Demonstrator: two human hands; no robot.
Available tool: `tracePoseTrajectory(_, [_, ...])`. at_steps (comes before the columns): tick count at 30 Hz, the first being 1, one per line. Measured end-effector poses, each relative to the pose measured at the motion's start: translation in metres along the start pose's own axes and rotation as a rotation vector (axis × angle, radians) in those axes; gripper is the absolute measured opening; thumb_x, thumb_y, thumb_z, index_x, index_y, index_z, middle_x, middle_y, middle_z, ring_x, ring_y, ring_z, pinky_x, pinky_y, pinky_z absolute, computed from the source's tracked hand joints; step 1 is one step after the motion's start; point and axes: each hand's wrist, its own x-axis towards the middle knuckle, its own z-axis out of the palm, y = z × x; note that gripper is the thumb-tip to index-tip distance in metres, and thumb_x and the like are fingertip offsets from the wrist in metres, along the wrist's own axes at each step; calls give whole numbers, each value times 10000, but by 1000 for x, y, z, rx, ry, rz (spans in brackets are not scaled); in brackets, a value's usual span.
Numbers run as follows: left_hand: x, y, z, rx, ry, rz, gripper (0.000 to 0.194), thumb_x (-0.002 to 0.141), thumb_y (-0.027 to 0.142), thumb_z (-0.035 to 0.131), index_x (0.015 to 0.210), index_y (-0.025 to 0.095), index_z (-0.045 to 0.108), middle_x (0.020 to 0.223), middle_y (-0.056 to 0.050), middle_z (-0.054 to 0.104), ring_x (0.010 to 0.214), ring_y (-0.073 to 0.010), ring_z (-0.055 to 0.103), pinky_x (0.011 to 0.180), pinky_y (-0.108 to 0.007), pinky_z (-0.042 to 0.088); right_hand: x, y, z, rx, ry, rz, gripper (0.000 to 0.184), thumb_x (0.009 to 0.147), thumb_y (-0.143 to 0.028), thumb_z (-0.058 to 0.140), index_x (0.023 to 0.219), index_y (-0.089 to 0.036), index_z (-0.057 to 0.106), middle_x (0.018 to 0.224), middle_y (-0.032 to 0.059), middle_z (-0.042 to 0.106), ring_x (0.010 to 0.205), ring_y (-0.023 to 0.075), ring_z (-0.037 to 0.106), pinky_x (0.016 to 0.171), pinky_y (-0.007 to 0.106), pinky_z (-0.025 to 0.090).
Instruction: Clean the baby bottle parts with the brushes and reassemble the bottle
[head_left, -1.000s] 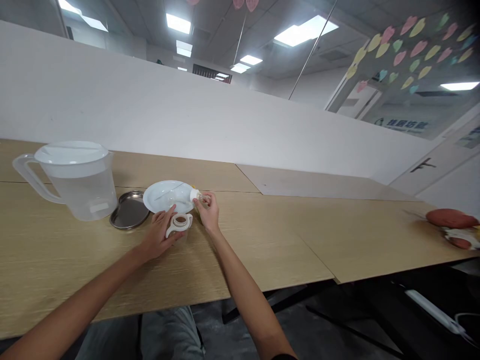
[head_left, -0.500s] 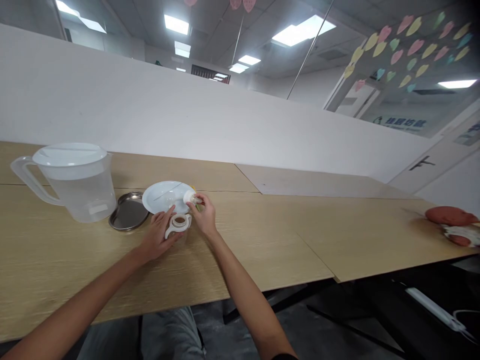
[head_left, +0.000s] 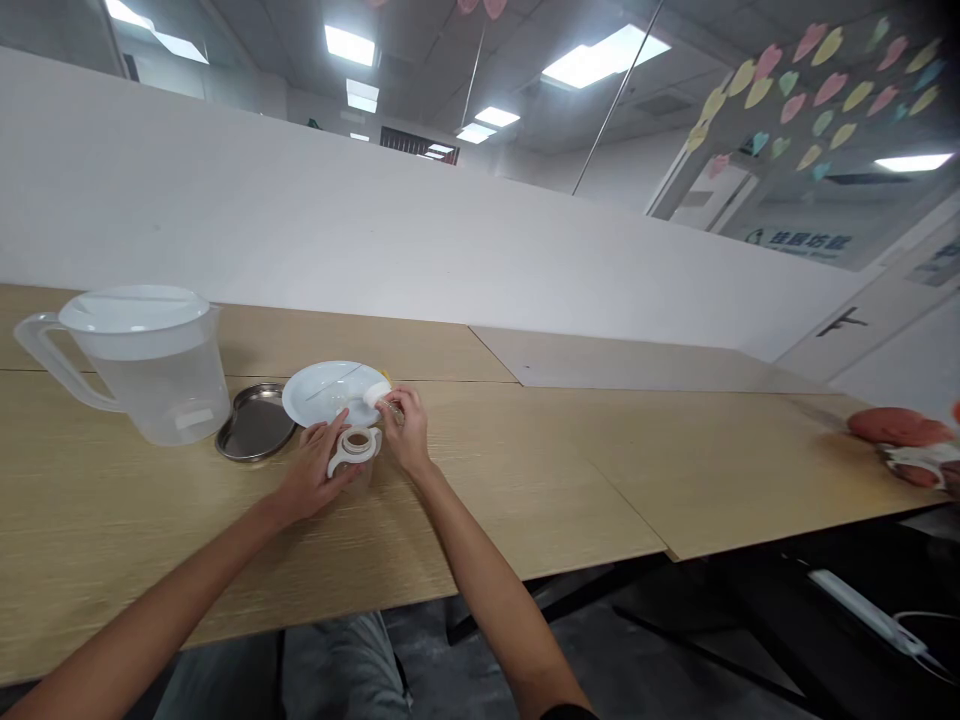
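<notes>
A see-through container with a white collar (head_left: 345, 452) sits on the worktop (head_left: 525, 470) left of centre, low in the middle of the frame, its round mouth facing up and a curved white lug or handle reaching to the left. The left hand (head_left: 311, 472) is curled loosely about it, thumb on the near side and fingers round the far side. It looks like thin, stiff plastic, light enough to tip or skid if knocked, and rather slippery if wet; the collar or its lug would give the surest hold. Just above and to the right, the right hand (head_left: 409, 430) is nearly closed, thumb and fingertips pinching a small white cap-like piece (head_left: 375, 393) with a see-through part hidden mostly by the fingers — light too, probably, and best taken by its rim. That piece is over the right edge of a pale oval dish (head_left: 302, 393); whether it touches the dish I cannot tell. A see-through dome-like thing, too faint to name, lies in the dish. Left of the dish is a shallow metal tray (head_left: 255, 430), and at the far left a big lidded pitcher (head_left: 157, 385). Reddish objects (head_left: 896, 426) lie at the right edge of the frame — well apart from both hands.
</notes>
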Motion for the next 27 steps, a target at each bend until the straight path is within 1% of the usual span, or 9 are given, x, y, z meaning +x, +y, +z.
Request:
tracePoseTrajectory(3, [0, 0, -1, 3, 0, 9, 745, 916, 435, 492, 1514, 177, 130, 1238, -129, 606, 1151, -285, 525, 1024, -473, 315, -1, 1, 1, 30, -26, 21, 157, 882, -342, 495, 891, -203, 569, 972, 77, 612, 950, 190, 590, 865, 351, 496])
tracePoseTrajectory(6, [0, 0, -2, -13, -4, 27, 757, 910, 426, 502, 1517, 179, 124, 1242, -129, 603, 1138, -280, 526, 1027, -467, 308, -2, 1, 1, 46, -13, 80, 153, 897, -323, 451, 942, -210, 544, 925, 53, 628, 875, 177, 610, 830, 342, 507])
tracePoseTrajectory(10, [0, 0, -6, -50, -8, 41, 739, 916, 429, 485, 1520, 195, 131, 1283, -137, 580, 1175, -286, 509, 1040, -471, 296, -1, -2, 0, 21, 30, 94, 158, 886, -329, 468, 940, -203, 548, 892, 47, 630, 828, 170, 611, 784, 319, 513])
tracePoseTrajectory(13, [0, 0, -11, -95, 18, 51, 685, 930, 454, 433, 1515, 207, 175, 1396, -155, 493, 1267, -302, 450, 1053, -467, 303, 0, -3, 0, 8, 35, 95, 179, 889, -327, 465, 970, -201, 563, 919, 53, 643, 837, 167, 616, 785, 313, 517])
tracePoseTrajectory(15, [1, 1, -16, -96, 69, 48, 645, 939, 460, 403, 1507, 218, 214, 1463, -155, 421, 1317, -309, 408, 1061, -462, 308, 0, -3, 0, 5, 29, 67, 201, 899, -321, 447, 997, -199, 574, 959, 66, 653, 879, 173, 623, 813, 326, 522])
tracePoseTrajectory(17, [2, 2, -19, -71, 142, 47, 597, 950, 438, 387, 1495, 236, 250, 1478, -141, 407, 1333, -301, 398, 1066, -455, 313, 0, -4, 0, -11, 20, -6, 224, 914, -308, 422, 1016, -197, 588, 987, 82, 663, 925, 184, 629, 851, 347, 525])
tracePoseTrajectory(22, [4, 9, -20, 41, 314, 43, 470, 955, 331, 416, 1419, 268, 370, 1405, -115, 497, 1291, -270, 462, 1050, -462, 347, -2, -12, -6, -115, 14, -263, 286, 957, -248, 355, 1095, -219, 604, 1079, 109, 679, 1056, 202, 632, 941, 401, 524])
tracePoseTrajectory(24, [4, 11, -20, 130, 382, 112, 454, 939, 315, 459, 1385, 268, 397, 1392, -127, 504, 1260, -283, 495, 1026, -488, 373, -5, -17, -9, -155, 6, -403, 281, 961, -229, 369, 1116, -238, 603, 1131, 106, 675, 1105, 202, 627, 952, 410, 536])
tracePoseTrajectory(27, [2, 13, -20, 219, 443, 295, 531, 874, 323, 586, 1367, 277, 394, 1458, -140, 423, 1267, -321, 490, 983, -509, 423, -13, -21, -12, -148, -66, -614, 228, 941, -229, 474, 1117, -267, 613, 1167, 82, 677, 1138, 200, 625, 958, 397, 564])
